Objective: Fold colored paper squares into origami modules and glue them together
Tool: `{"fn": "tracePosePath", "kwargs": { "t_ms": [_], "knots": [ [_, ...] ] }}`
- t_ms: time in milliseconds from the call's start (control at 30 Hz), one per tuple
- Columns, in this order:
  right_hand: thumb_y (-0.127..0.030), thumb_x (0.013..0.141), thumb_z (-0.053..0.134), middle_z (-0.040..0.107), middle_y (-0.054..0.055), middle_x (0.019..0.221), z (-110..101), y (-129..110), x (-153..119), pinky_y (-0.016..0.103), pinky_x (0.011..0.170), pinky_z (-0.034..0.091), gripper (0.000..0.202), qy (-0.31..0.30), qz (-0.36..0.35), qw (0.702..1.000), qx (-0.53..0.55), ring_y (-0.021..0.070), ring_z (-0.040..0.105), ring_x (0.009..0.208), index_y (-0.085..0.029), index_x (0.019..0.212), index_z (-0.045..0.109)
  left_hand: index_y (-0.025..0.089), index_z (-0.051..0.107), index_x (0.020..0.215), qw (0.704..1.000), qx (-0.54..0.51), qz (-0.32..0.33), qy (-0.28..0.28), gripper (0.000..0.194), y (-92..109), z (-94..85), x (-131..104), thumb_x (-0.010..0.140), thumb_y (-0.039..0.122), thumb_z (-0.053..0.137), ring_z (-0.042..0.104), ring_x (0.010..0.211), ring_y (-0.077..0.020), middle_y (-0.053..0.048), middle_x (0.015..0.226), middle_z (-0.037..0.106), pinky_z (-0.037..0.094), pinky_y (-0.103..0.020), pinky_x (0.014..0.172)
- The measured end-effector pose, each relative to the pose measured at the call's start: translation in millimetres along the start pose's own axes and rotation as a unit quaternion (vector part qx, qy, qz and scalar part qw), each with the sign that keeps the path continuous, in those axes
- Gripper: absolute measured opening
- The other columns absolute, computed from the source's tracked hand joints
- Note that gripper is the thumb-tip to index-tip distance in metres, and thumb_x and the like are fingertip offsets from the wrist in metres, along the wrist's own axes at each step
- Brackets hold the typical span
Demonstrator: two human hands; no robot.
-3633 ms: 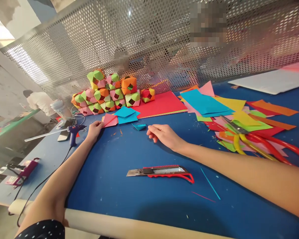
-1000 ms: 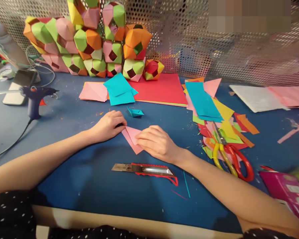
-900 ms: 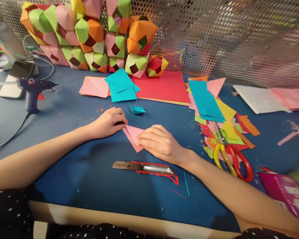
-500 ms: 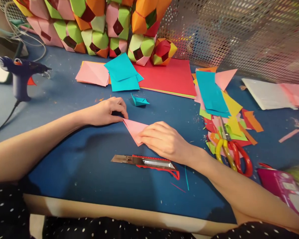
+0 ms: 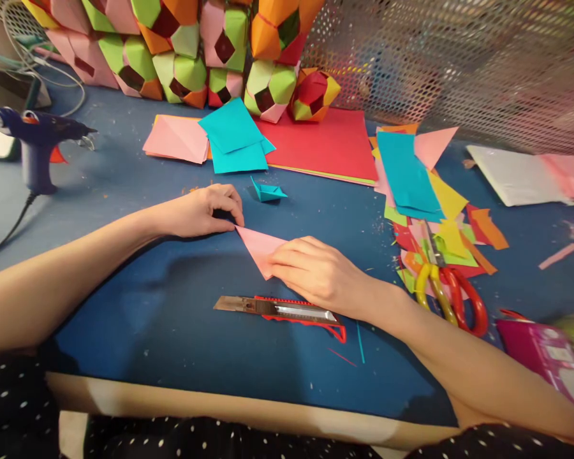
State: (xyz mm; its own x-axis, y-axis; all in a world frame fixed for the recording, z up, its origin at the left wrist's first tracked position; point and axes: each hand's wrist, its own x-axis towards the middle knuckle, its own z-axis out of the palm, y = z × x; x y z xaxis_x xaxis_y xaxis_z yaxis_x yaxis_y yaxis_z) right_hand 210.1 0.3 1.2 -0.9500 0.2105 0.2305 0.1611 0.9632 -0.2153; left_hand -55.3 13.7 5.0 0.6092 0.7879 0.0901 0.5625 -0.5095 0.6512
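Note:
A piece of pink paper (image 5: pixel 257 248), folded into a triangle, lies on the dark blue table between my hands. My left hand (image 5: pixel 205 210) has its curled fingertips and thumb on the paper's left corner. Over the right part of the paper rests my right hand (image 5: pixel 318 271), fingers together and hiding that end. Just below the paper, a utility knife (image 5: pixel 272 308) with red edges lies with its blade pointing left. Above my hands sits a small folded turquoise paper piece (image 5: pixel 268 190).
Scissors (image 5: pixel 442 280) lie on colourful paper scraps (image 5: pixel 452 239) at right. A glue gun (image 5: pixel 38 150) stands at left. Turquoise squares (image 5: pixel 239 156), pink squares (image 5: pixel 176 140) and red sheets (image 5: pixel 320 143) lie behind, below stacked folded-paper balls (image 5: pixel 184 80). A mesh panel (image 5: pixel 435 57) rises behind.
The view has shifted very slightly. My right hand has moved a tiny bit over the pink paper, whose lower edges now look closer together. My left hand stays at the corner.

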Motion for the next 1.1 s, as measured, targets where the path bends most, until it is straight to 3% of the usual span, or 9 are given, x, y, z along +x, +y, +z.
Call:
{"fn": "tracePosePath", "kwargs": {
  "t_ms": [333,567,967,1100],
  "knots": [
    [-0.01,0.091,0.04,0.066,0.01,0.102,-4,-3,0,0.033,0.075,0.049,0.026,-0.028,-0.011,0.999,-0.026,0.0195,0.058,0.096,-0.01,0.099,0.065,0.019,0.069,0.086,1.0,0.01,-0.004,-0.002,0.014,0,-0.4,-1,0.08,0.023,0.056,0.054,0.097,-0.0148,-0.005,0.1,0.057,0.041,-0.029,0.09],
    [-0.009,0.091,0.037,0.065,0.012,0.107,-8,-9,-2,0.035,0.086,0.049,0.029,-0.045,-0.032,0.996,-0.066,0.0197,0.056,0.101,-0.007,0.105,0.063,0.018,0.068,0.084,1.0,0.013,-0.016,0.008,0.013,0,0.7,-1,0.079,0.021,0.056,0.054,0.096,-0.0139,-0.004,0.1,0.058,0.042,-0.029,0.09],
    [-0.008,0.091,0.036,0.064,0.013,0.107,-8,-11,-1,0.036,0.083,0.051,0.031,-0.054,-0.022,0.995,-0.08,0.021,0.057,0.099,-0.007,0.107,0.063,0.016,0.067,0.081,0.999,-0.003,-0.024,0.02,0.013,4,-0.2,0,0.077,0.02,0.055,0.056,0.093,-0.0133,-0.004,0.098,0.06,0.043,-0.028,0.089],
    [-0.007,0.09,0.034,0.065,0.014,0.106,-7,-12,-2,0.037,0.083,0.052,0.033,-0.051,-0.027,0.995,-0.081,0.0207,0.058,0.1,-0.008,0.105,0.063,0.016,0.068,0.081,0.999,0.009,-0.017,0.026,0.016,7,1.5,0,0.079,0.027,0.056,0.056,0.092,-0.0145,-0.005,0.094,0.061,0.043,-0.028,0.087]
  ]
}}
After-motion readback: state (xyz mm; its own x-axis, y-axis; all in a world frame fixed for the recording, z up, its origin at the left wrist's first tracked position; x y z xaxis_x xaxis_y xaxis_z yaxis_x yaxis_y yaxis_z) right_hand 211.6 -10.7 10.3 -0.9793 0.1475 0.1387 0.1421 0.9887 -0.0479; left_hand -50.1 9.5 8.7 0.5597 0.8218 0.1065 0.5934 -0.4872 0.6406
